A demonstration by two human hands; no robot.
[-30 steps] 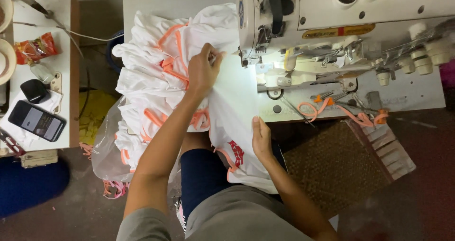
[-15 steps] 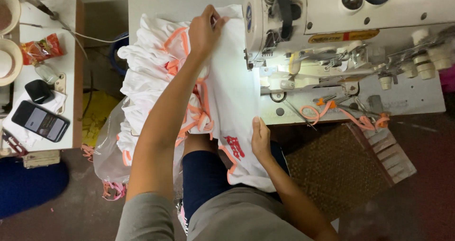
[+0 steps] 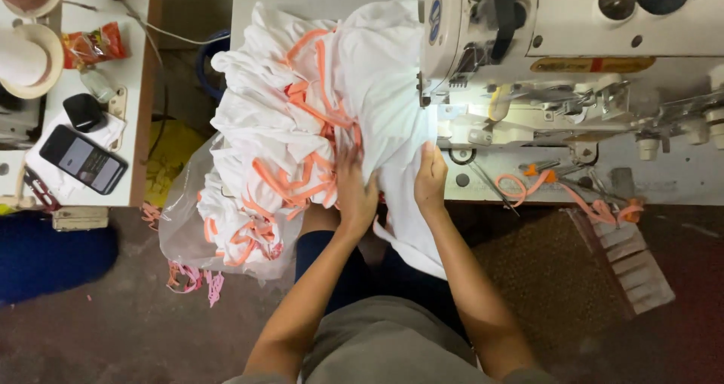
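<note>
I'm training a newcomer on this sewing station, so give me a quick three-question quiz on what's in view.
1. True or false: both hands rest on the white fabric.
2. What colour is the trim on the piled garments?
3. Where is the phone? A) side table B) floor C) sewing machine

Key:
1. True: left hand and right hand both press it.
2. Orange.
3. A, the side table.
</note>
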